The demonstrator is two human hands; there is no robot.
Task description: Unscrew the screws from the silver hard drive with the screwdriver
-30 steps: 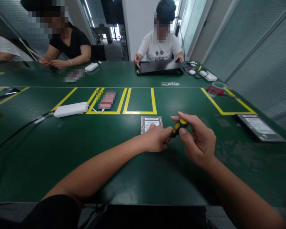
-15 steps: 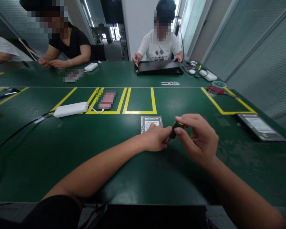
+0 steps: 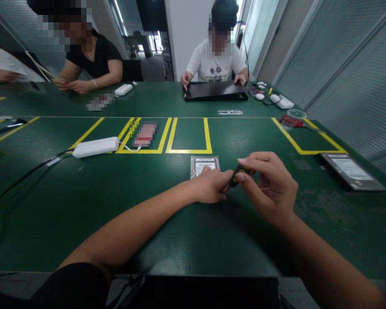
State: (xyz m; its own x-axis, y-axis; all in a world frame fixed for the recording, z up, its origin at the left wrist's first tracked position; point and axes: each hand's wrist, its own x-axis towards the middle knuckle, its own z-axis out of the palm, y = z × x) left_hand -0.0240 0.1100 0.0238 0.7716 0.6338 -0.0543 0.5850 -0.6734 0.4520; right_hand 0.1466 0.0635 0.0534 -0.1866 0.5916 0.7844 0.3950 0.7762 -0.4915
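Note:
A silver hard drive lies flat on the green table, just below a yellow-taped box. My left hand rests on its near edge with fingers curled, pinching the lower shaft of a small screwdriver. My right hand is closed round the black-and-yellow screwdriver handle, fingertips at its top. The tool's tip is hidden between my hands.
A white power adapter with a cable lies at the left. A dark flat device sits at the right, a clear cup behind it. Across the table one person handles a black laptop; other people sit at the far left.
My right hand's fingers have shifted round the screwdriver handle and now cover its yellow part. My left hand and the drive have stayed put.

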